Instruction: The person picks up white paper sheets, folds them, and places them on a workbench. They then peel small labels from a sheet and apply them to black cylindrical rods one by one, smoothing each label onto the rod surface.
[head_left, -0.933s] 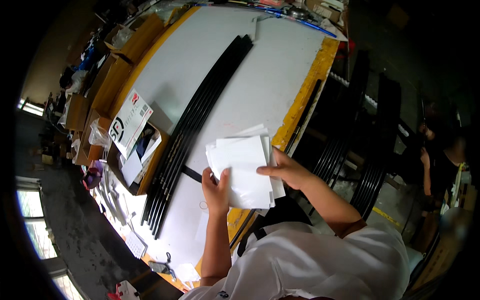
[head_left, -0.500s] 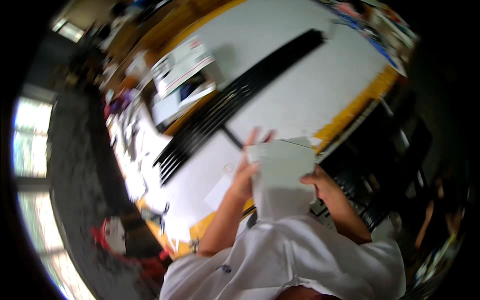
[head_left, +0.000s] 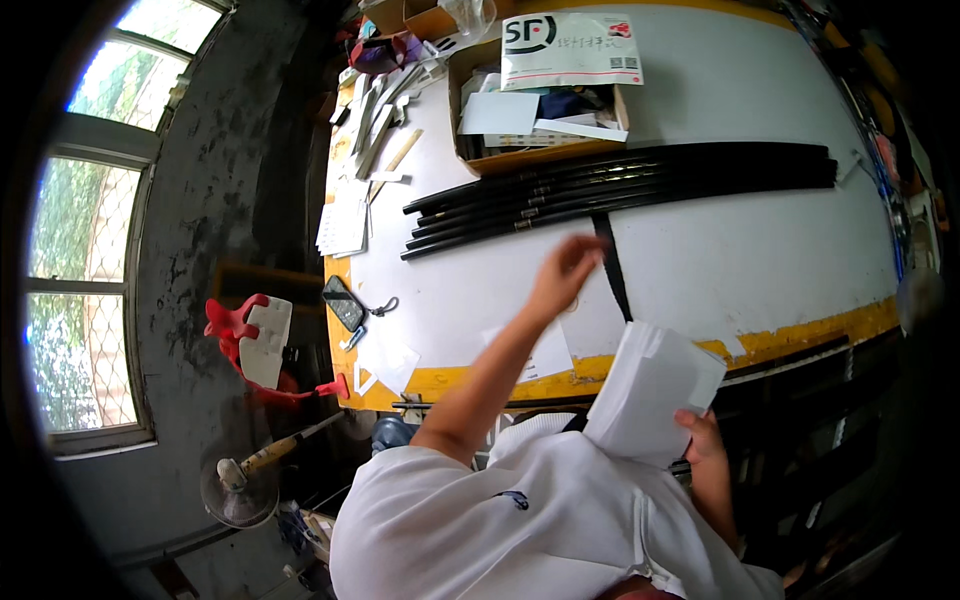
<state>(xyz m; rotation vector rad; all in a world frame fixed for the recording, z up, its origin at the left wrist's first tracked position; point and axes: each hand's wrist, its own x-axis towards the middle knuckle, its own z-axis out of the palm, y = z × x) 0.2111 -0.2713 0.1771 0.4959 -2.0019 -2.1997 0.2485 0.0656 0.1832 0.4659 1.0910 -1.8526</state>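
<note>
1. Grips a stack of white sheets (head_left: 657, 390) in the right hand (head_left: 704, 438).
2. Holds the left hand (head_left: 566, 275), loosely curled, above the table (head_left: 760, 260) near a black strap (head_left: 617, 283).
3. Has black tubes (head_left: 640, 180) lying together just beside an open box (head_left: 550, 156).

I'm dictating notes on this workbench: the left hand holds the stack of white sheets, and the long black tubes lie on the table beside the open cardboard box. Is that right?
Not quite. The head view shows the right hand, not the left hand, holding the stack of white sheets; the long black tubes do lie on the table beside the open cardboard box.
</note>
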